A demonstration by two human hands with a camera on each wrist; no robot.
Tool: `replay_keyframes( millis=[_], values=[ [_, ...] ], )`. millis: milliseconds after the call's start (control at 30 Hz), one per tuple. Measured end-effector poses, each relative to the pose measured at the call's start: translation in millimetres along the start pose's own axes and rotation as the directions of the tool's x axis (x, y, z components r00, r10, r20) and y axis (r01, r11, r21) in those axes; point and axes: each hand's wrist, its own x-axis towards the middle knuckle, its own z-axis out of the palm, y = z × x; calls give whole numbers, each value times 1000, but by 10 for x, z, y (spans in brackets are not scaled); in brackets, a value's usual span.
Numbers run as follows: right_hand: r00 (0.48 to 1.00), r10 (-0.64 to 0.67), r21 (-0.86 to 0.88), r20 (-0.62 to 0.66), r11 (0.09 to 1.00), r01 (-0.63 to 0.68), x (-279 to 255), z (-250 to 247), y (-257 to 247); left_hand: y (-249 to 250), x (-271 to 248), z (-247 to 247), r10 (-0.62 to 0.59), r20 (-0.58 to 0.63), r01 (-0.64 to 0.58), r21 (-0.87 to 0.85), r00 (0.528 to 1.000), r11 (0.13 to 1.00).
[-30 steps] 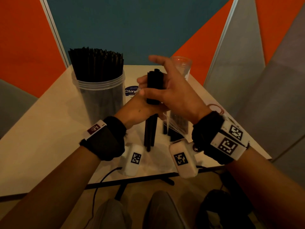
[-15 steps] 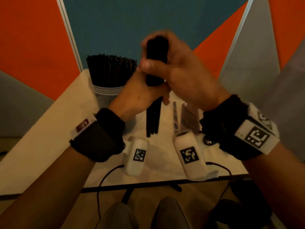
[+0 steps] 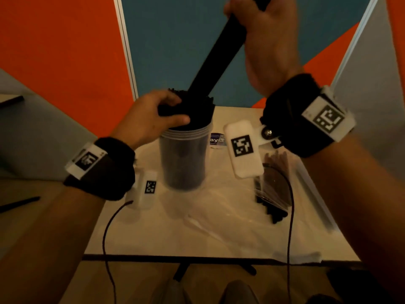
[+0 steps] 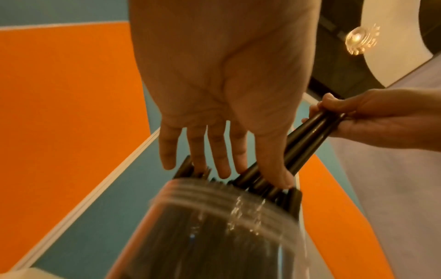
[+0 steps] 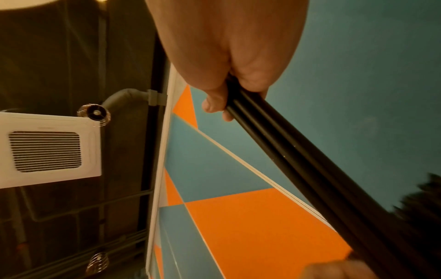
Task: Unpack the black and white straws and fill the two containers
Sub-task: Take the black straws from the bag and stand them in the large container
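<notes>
On the left of the bench [image 3: 54, 227], the left hand [image 3: 151, 119] lies over the top of the packed black straws [image 3: 192, 113] standing in the clear container [image 3: 184, 159]. Its fingers [image 4: 219, 151] are nearly straight and spread, parting the tips rather than gripping them. The container looks close to full, so little room is left; if the hand presses sideways too hard, the tall, narrow tub could tip toward the right.

In the middle, a small bundle of black straws [image 3: 219, 53] slants down from upper right, its lower end meeting the packed tips. Coming in tilted, it could catch on the standing straws and buckle, or push some out over the rim.

The right hand [image 3: 263, 36] is clamped on the bundle's upper end, fingers curled round it. A loose hold there could let single straws slide and scatter on the bench.

Further right, a clear packet of dark straws [image 3: 274, 183] lies on the bench, near its right edge, with crumpled plastic wrap [image 3: 219, 211] nearby; a sweeping forearm could knock it off. No white straws or second container can be made out.
</notes>
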Motion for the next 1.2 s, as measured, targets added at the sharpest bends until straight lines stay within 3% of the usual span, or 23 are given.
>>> replay_keyframes(
  millis=[133,400,467,567,667,900,967,1100,1200],
  values=[
    [994,106,-30,34,994,-105,-134,-1,261,-250,-67,123,-52,-17,52,-2,998,999],
    [917,333,-467,220,861,-200,-377,129,722,-274,-96,182,-46,-60,44,-27,997,999],
    [900,352,-584,258,799,-145,-426,161,828,-279,-101,182,-53,-62,50,-37,997,998],
    [893,302,-724,333,689,37,-474,167,1003,-272,-121,184,-49,-73,44,-69,996,997],
    [846,313,-756,432,637,151,-498,147,1076,-276,-135,205,-50,-83,41,-109,995,993],
    [709,527,-826,469,546,141,-458,118,930,-293,-143,245,-40,-112,24,-143,993,989],
    [728,497,-783,473,616,89,-475,85,863,-287,-145,238,-33,-105,20,-127,994,992],
    [851,346,-662,395,749,2,-465,-58,645,-213,-146,272,-2,-157,10,47,988,999],
    [909,244,-535,337,844,-28,-471,-175,393,-12,-271,354,186,-260,-135,202,948,970]
  ],
)
